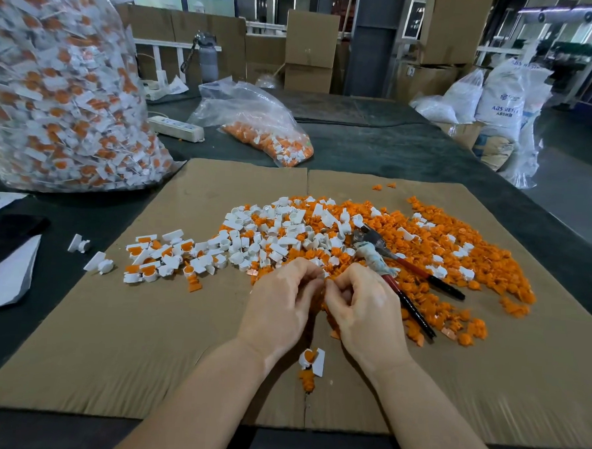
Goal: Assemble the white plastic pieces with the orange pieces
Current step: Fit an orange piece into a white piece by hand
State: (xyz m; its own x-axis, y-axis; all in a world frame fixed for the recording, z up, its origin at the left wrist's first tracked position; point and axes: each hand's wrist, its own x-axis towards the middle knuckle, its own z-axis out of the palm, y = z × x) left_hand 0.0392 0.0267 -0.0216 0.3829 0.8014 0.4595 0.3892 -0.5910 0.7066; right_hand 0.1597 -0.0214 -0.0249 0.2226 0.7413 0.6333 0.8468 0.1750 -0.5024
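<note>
Orange pieces [457, 253]: small, lumpy, heaped loose across centre and right of frame on cardboard. White plastic pieces [280, 233]: flat tabs with rings, piled over the heap's left part, centre frame. Assembled white-and-orange units [155, 258] clustered left of centre. One assembled unit [312, 359] lies alone, lower centre.

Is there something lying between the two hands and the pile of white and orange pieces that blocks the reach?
Nothing visible blocks it. The left hand and right hand meet at the near edge of the pile on the cardboard. The pliers lie on the pieces beside the right hand, not in front.
</note>
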